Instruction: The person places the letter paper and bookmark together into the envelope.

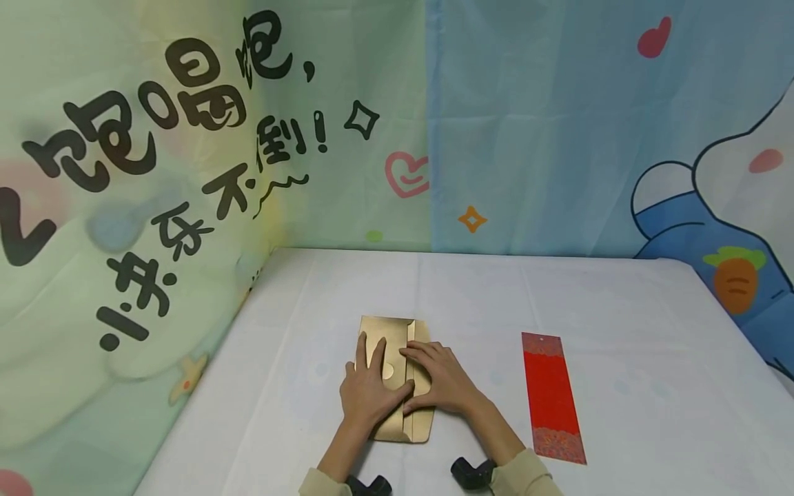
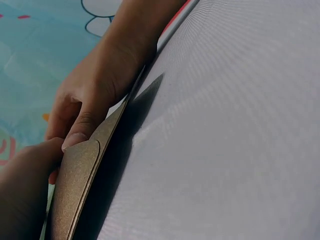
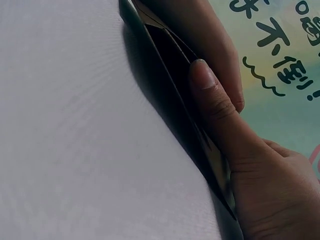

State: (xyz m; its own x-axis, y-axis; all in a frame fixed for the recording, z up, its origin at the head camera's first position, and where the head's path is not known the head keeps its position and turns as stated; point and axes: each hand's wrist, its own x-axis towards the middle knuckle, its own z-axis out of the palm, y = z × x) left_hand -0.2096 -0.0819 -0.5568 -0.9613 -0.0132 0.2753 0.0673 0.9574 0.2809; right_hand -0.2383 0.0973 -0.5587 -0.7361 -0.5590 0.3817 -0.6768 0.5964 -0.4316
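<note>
Gold envelope [image 1: 393, 430], on the white table [image 1: 298, 358], at 6 o'clock from the head view's centre. Long sides run roughly 12 to 6; mouth and flap [image 1: 420, 428] lie on the 3 o'clock side.

Left hand [image 1: 369, 395]: flat on the envelope's 9 o'clock half, fingers spread and straight, index and middle aimed near 12, thumb out toward 2 — pressing, not clenched.

Right hand [image 1: 448, 381]: comes in from 5 o'clock, over the flap, fingers bent, fingertips and thumb at the mouth. The right wrist view has the thumb along a dark gap there. Cannot tell whether it pinches an edge or merely rests against it. In the left wrist view, the near edge stands off the cloth above a dark shadow.

Red strip [image 1: 552, 393] at 3 o'clock from the envelope — well apart, untouched, patterned at both ends, far end tilted slightly toward 11.

Black lettering [image 1: 192, 62] on the backdrop [image 1: 527, 138], toward 11 o'clock.
</note>
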